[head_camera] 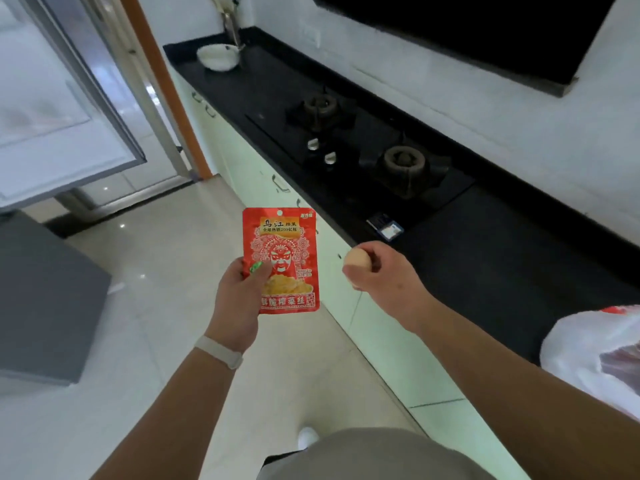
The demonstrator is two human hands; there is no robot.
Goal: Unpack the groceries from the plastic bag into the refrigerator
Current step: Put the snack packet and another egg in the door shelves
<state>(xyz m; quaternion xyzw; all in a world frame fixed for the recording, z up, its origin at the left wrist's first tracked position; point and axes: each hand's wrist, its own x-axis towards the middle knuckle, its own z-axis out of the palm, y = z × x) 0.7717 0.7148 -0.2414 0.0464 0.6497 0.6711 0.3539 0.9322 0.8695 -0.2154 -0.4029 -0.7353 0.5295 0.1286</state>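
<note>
**Both hands loaded: pickle packet in left, egg in right**

Left hand (239, 299): fingers closed on the lower left part of a red foil packet (281, 259) of pickled mustard shreds. Thumb pressed across the printed front, other fingers behind and not visible. Packet upright, print facing the camera, held over the pale tiled floor (166, 271). White band (219, 351) on the left wrist.

Right hand (381, 271): fingers curled around a light brown egg (356, 259). Only the egg's left end shows past the thumb and forefinger. Hand hovers at the front edge of the black countertop (502, 258), above the pale green cabinet fronts (398, 348).

Plastic bag (595, 358): white, translucent, sits on the countertop at the right edge of view, behind the right forearm. Something reddish shows through it; contents not identifiable.

Refrigerator: open door (59, 98) at upper left, tilted in the wide-angle view, interior blurred. Grey cabinet body (45, 299) at left below the door. Both held items are well apart from it.

Other things on the counter: two-burner gas hob (363, 143); small dark box (385, 227) just in front of the hob; white bowl (218, 57) at the far end. Dark range hood (467, 32) on the wall above.
</note>
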